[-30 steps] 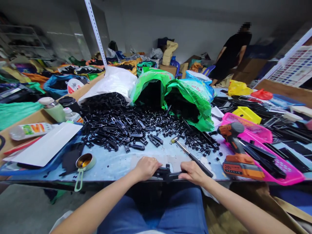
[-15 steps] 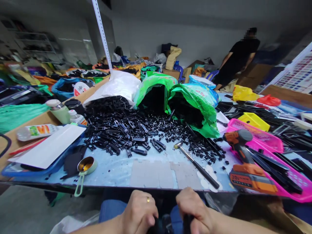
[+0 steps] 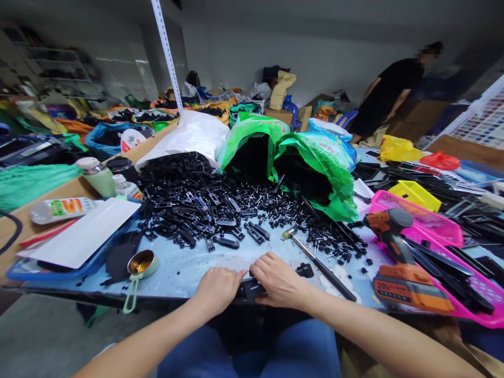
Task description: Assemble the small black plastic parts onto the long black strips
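Note:
Both my hands rest at the near edge of the blue table (image 3: 185,270). My left hand (image 3: 218,289) is curled, and my right hand (image 3: 277,281) lies over a black plastic part (image 3: 247,290) held between the two. One end of the part, a small black knob (image 3: 305,270), sticks out to the right of my right hand. A pile of black plastic clips (image 3: 197,202) spreads across the table just beyond my hands. A small hammer (image 3: 315,260) lies diagonally to the right of my right hand.
An orange cordless drill (image 3: 397,262) lies on pink baskets (image 3: 452,241) at the right. Green bags (image 3: 315,168) and a white bag (image 3: 192,134) spill parts at the back. A blue tray with white card (image 3: 74,236), bottles and a small cup (image 3: 139,262) sit left. A person in black (image 3: 389,92) stands far right.
My hands dropped to my lap with the black part, then came back up onto the table edge, now closer together. The person in black shifted right.

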{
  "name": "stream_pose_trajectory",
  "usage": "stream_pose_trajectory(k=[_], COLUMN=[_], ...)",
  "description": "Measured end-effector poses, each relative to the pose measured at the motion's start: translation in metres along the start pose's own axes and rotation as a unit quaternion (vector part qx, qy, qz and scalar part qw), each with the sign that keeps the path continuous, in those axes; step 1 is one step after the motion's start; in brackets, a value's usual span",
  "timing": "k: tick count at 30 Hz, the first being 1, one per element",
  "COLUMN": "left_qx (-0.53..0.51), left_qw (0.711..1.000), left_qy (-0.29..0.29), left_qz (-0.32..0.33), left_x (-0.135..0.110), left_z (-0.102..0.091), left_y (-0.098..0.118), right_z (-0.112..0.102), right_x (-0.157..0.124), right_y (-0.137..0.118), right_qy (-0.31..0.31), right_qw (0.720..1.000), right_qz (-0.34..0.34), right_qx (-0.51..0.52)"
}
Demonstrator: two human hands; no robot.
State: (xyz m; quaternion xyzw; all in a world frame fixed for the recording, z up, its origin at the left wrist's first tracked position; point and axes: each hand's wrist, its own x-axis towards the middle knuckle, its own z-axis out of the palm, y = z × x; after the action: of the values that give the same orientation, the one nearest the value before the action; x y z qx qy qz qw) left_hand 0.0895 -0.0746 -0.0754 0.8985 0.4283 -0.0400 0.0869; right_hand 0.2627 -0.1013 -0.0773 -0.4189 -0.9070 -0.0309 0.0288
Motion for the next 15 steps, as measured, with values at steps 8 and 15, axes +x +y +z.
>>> stream_pose_trajectory(k=[8,15], left_qx=[-0.027,-0.156], left_qw=[0.998,0.927], left_qy=[0.048,0.197], left_qz=[0.034,0.278], left_x=[-0.001,-0.039], left_z=[0.006,-0.002], left_y=[-0.014,-0.002], right_z=[0.001,-0.036], right_x=[-0.021,-0.057], right_y=[0.016,0.006], right_qy=[0.072,0.119], right_qw=[0.996,0.972], right_qz=[-0.001,-0.079], right_qx=[0.058,0.188])
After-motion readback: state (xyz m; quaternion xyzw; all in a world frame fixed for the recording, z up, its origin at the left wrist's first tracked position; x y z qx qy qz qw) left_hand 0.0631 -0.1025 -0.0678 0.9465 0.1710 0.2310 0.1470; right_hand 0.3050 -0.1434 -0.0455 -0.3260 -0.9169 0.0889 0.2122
